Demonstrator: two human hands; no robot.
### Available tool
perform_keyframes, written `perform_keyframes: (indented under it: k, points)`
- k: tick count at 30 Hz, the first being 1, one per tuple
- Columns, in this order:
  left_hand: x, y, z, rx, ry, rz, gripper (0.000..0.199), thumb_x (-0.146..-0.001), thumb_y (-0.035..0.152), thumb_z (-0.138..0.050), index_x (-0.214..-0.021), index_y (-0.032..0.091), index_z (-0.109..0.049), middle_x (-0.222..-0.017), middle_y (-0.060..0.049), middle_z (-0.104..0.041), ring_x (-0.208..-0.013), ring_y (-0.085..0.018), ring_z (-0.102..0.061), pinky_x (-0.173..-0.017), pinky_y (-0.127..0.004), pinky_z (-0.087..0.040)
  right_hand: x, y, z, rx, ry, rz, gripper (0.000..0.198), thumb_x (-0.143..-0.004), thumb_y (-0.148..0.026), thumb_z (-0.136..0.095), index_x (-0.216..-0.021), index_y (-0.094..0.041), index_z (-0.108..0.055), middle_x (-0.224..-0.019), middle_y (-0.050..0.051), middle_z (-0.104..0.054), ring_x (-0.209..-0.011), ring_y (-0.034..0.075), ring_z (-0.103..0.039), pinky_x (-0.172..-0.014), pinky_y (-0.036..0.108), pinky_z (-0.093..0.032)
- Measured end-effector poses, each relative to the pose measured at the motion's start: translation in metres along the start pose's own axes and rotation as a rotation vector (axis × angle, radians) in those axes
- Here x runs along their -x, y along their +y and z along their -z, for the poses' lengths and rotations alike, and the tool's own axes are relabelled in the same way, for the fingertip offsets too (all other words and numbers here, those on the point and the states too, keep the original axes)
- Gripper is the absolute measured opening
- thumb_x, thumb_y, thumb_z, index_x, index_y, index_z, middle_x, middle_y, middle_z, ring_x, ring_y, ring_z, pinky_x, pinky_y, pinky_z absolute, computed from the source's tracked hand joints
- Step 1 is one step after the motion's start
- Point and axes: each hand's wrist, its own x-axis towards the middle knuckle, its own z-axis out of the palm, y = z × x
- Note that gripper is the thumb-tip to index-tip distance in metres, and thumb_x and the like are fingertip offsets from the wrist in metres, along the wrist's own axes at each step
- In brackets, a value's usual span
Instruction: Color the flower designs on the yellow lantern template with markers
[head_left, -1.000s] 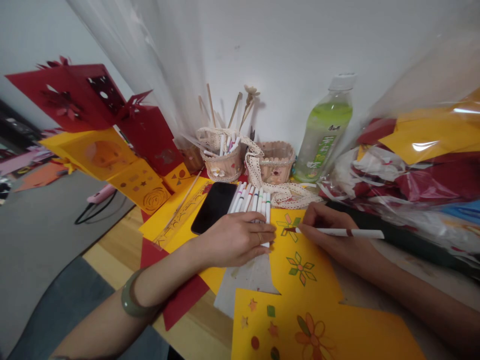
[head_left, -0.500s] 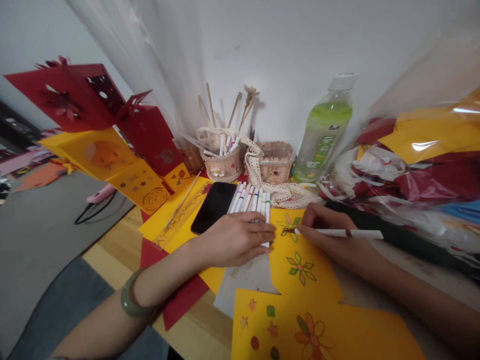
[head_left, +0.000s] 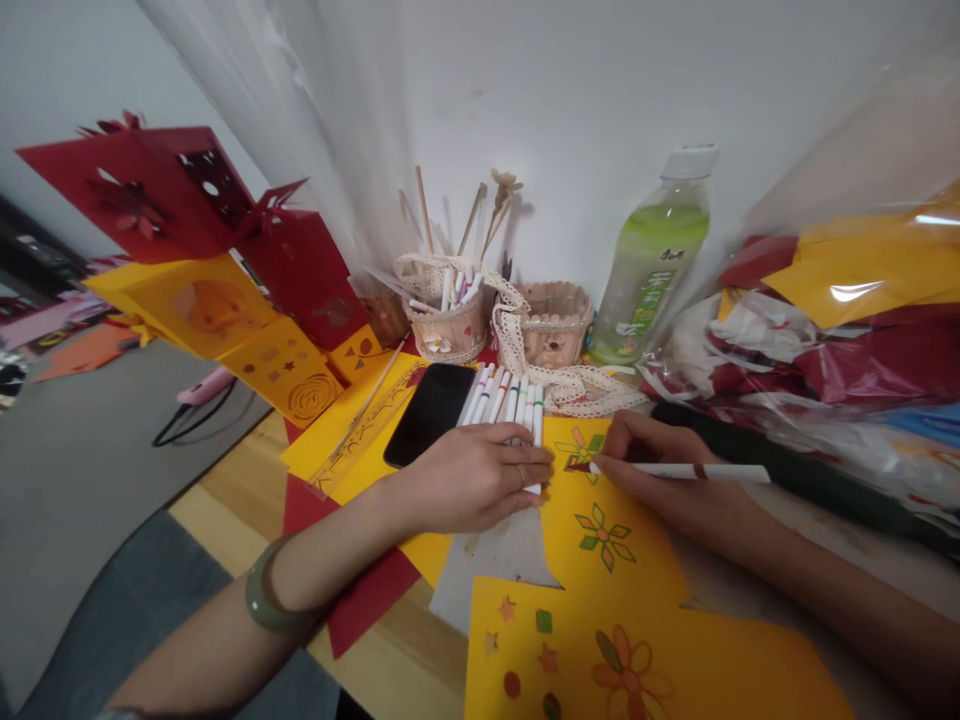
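Note:
Between the fingers of my right hand [head_left: 652, 450] is a white marker [head_left: 697, 471] with a brown band, its dark tip on a petal of the upper flower drawing [head_left: 579, 445]. That flower is on yellow paper [head_left: 559, 540], above a second flower [head_left: 604, 537] with green and orange petals. My left hand [head_left: 480, 478] lies flat, fingers stretched out over the lower ends of several white markers [head_left: 517, 395] set side by side. A black phone [head_left: 427, 415] is just left of those markers. Nearer me is another yellow sheet [head_left: 562, 660] with small shapes and a large flower.
Behind the markers stand a wooden basket of pens [head_left: 450, 330], a second basket [head_left: 555, 335] and lace ribbon [head_left: 592, 390]. A green drink bottle [head_left: 656, 260] and a clear plastic bag [head_left: 825, 340] are at right. Red and yellow paper boxes [head_left: 262, 290] rise at left.
The view has shifted very slightly. My right hand keeps the marker on the same petal, and my left hand has stayed in place.

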Motion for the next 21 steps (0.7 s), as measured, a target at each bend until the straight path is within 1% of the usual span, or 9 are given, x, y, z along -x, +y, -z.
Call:
perform_keyframes:
  k: [4, 10, 21]
  points:
    - [0.0003, 0.0004, -0.0009, 0.001, 0.008, 0.001, 0.032, -0.094, 0.03, -0.036, -0.108, 0.011, -0.057, -0.115, -0.004, -0.06, -0.108, -0.018, -0.05, -0.096, -0.031, -0.04, -0.0002, 0.0009, 0.0, 0.007, -0.007, -0.002, 0.022, -0.075, -0.027, -0.051, -0.058, -0.021, -0.039, -0.054, -0.005, -0.039, -0.048, 0.009, -0.032, -0.042, 0.022, -0.023]
    - [-0.0005, -0.0002, -0.001, 0.003, 0.001, -0.002, 0.031, -0.094, 0.03, -0.037, -0.108, 0.011, -0.057, -0.116, -0.004, -0.06, -0.108, -0.017, -0.051, -0.098, -0.031, -0.039, -0.0004, -0.0008, 0.0003, 0.108, 0.091, 0.009, 0.02, -0.074, -0.021, -0.049, -0.057, -0.021, -0.038, -0.054, -0.005, -0.039, -0.05, 0.01, -0.035, -0.044, 0.023, -0.025]
    - [0.0005, 0.0004, -0.0004, 0.005, -0.011, 0.004, 0.032, -0.095, 0.03, -0.034, -0.107, 0.012, -0.057, -0.116, -0.004, -0.06, -0.107, -0.018, -0.051, -0.097, -0.033, -0.039, -0.0018, 0.0004, 0.0007, 0.126, 0.105, 0.014, 0.022, -0.076, -0.021, -0.049, -0.058, -0.021, -0.037, -0.054, -0.005, -0.039, -0.05, 0.01, -0.034, -0.044, 0.023, -0.026]
